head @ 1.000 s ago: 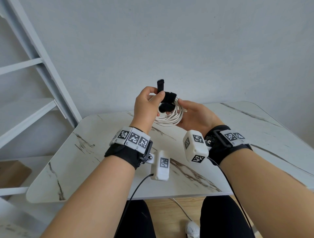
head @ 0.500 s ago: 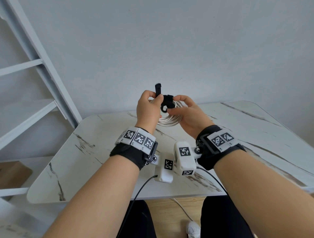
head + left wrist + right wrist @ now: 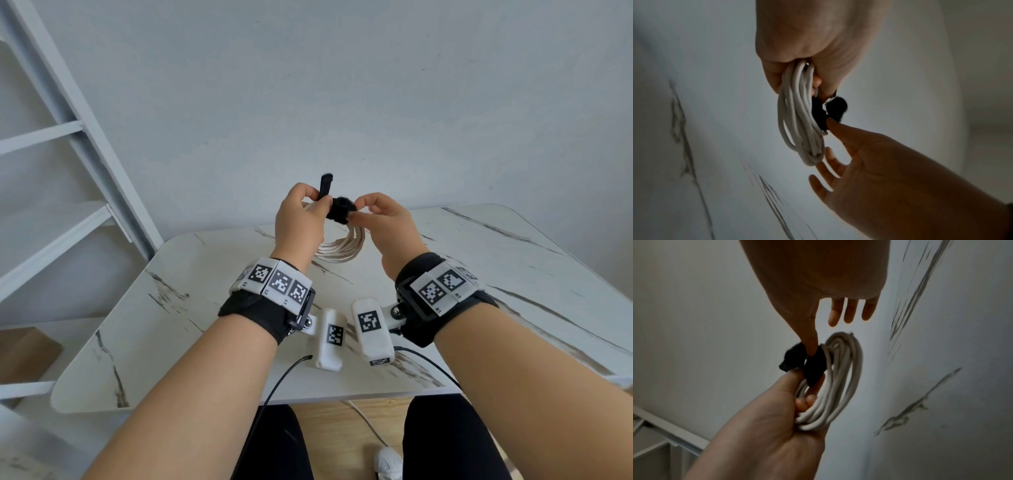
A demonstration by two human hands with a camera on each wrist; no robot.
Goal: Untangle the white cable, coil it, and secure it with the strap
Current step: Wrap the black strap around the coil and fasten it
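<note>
Above the table, my left hand point(image 3: 300, 221) grips the coiled white cable point(image 3: 342, 245), which hangs down below it. Its fingers curl through the coil point(image 3: 799, 116). Its thumb and forefinger also pinch the black strap's free tail point(image 3: 325, 185), which stands upright. The strap point(image 3: 339, 210) is wrapped round the top of the coil. My right hand point(image 3: 380, 216) pinches the wrapped part of the strap point(image 3: 801, 360) from the right with thumb and forefinger. Its other fingers point(image 3: 847, 311) are spread out straight and touch nothing.
A white marble-patterned table point(image 3: 496, 274) lies below the hands, with a plain wall behind it. White shelving point(image 3: 78, 144) stands to the left. The person's legs point(image 3: 445, 442) and a black wire point(image 3: 274, 390) are under the table's near edge.
Both hands have lifted a little. The right hand left the underside of the coil and now pinches the strap. The coil has swung from lying in the palm to hanging down.
</note>
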